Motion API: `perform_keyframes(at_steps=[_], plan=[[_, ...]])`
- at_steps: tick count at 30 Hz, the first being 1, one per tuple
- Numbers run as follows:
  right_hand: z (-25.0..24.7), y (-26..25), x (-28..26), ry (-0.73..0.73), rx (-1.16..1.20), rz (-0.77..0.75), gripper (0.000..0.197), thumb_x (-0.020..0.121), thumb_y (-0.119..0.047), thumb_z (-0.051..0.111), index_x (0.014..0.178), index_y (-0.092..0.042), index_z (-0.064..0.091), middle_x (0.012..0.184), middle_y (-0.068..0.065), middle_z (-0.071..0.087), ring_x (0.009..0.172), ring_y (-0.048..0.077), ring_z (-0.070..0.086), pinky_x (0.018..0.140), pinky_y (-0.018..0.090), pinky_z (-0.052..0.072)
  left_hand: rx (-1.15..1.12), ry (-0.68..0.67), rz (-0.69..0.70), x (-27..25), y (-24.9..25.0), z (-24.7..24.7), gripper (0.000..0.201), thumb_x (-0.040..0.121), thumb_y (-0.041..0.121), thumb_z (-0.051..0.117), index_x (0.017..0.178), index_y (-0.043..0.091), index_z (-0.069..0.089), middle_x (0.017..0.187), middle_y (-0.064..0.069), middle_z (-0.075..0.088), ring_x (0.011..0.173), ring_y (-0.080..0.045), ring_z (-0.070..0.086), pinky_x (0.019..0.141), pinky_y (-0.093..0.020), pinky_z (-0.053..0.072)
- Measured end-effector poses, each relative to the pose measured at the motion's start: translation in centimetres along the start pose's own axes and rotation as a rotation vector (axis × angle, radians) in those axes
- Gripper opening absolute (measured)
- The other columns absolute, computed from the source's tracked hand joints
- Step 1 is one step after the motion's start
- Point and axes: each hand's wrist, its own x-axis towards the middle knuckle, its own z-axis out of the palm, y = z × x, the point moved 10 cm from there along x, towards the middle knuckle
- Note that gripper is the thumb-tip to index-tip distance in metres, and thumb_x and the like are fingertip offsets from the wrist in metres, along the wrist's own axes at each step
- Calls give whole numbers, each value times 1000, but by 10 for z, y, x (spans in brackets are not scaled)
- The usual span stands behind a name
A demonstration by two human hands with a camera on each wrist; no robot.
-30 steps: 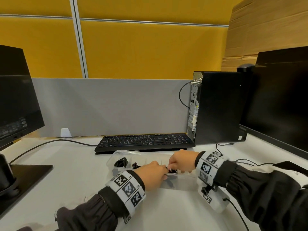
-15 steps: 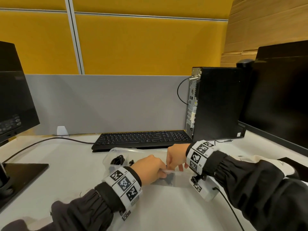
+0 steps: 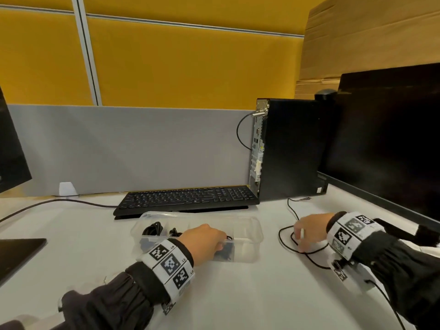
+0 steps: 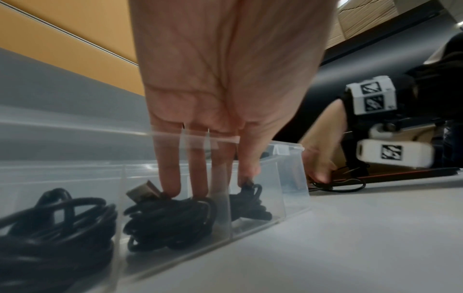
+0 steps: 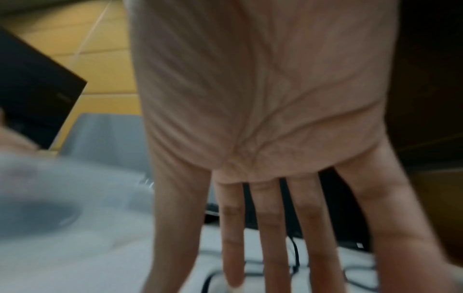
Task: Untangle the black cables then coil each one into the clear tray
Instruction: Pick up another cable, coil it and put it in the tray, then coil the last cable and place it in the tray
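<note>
The clear tray [image 3: 247,248] lies on the white desk in front of the keyboard. Black coils fill its compartments: a left coil [image 4: 50,228], a middle coil [image 4: 170,222] and a smaller coil [image 4: 250,206]. My left hand [image 3: 215,244] reaches into the tray with straight fingers, and the fingertips [image 4: 172,188] press on the middle and smaller coils. A loose thin black cable [image 3: 280,235] loops on the desk to the right of the tray. My right hand [image 3: 301,239] hovers over it with fingers [image 5: 273,237] spread and straight, tips at the cable [image 5: 295,251]; no grip shows.
A black keyboard [image 3: 185,198] sits just behind the tray, its cord [image 3: 59,201] running off left. A black PC tower [image 3: 290,148] and a dark monitor [image 3: 385,144] stand at the right. Another monitor's base [image 3: 19,251] is at the left edge.
My right hand left the tray and moved right to the loose cable on the desk. My left hand stayed in the tray on the coils.
</note>
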Motion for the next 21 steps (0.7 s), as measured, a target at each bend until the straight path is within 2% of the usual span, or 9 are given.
perform_keyframes(at_steps=[4,8,11,14,16,17,18,19,21], plan=[[15,-8,3,-8,-128,-48,24,86,-36,62,102,-18,60,100,1,54,88,18,48,79,27,41,-39,13,-18,1,-1,-1,22,98,16,40,112,13,56,112,-14,57,100,-31,58,81,-34,45],[-35,-18,-24,258,-7,-114,14,95,-23,48,100,-19,60,98,1,58,87,20,53,70,20,41,-207,20,17,0,-9,-4,25,96,24,46,119,19,55,118,-5,59,101,-22,55,83,-31,44],[-87,-29,-71,451,457,-308,14,97,-22,47,89,-21,58,76,3,63,69,17,61,57,22,54,-508,290,67,-17,-9,-53,65,89,37,58,144,32,25,147,7,35,127,-10,40,100,-27,38],[-121,-58,-123,519,735,-611,18,96,-26,46,93,-20,63,59,0,57,57,15,57,60,24,53,-737,507,246,-43,20,-116,82,83,41,65,145,40,13,146,12,29,126,2,30,100,-23,28],[-141,-72,-156,631,780,-753,22,93,-30,45,93,-17,63,59,-2,54,56,11,55,60,22,51,-914,442,400,-49,43,-130,55,87,32,62,136,31,39,124,5,57,116,-5,51,98,-27,39],[-150,-74,-170,711,784,-789,23,91,-33,45,91,-17,63,62,-4,56,58,8,56,62,20,51,-999,379,444,-53,50,-130,32,90,26,59,121,19,54,96,-1,67,93,-12,63,92,-30,46],[-158,-72,-182,796,778,-798,23,89,-35,45,89,-20,63,67,-8,59,63,5,58,65,17,50,-1086,333,463,-57,51,-130,15,92,23,55,101,11,61,68,0,62,66,-14,61,82,-32,50],[-164,-65,-190,878,763,-778,21,89,-36,45,87,-24,62,72,-11,61,70,4,60,68,15,49,-1136,320,460,-61,47,-130,19,92,24,53,83,10,60,52,3,48,48,-11,48,70,-31,49],[-174,-42,-201,1041,730,-692,16,91,-33,46,86,-29,61,82,-8,62,80,5,58,71,14,45,-1154,355,407,-70,27,-131,31,87,35,52,64,14,49,49,6,31,42,-8,29,52,-23,38]])
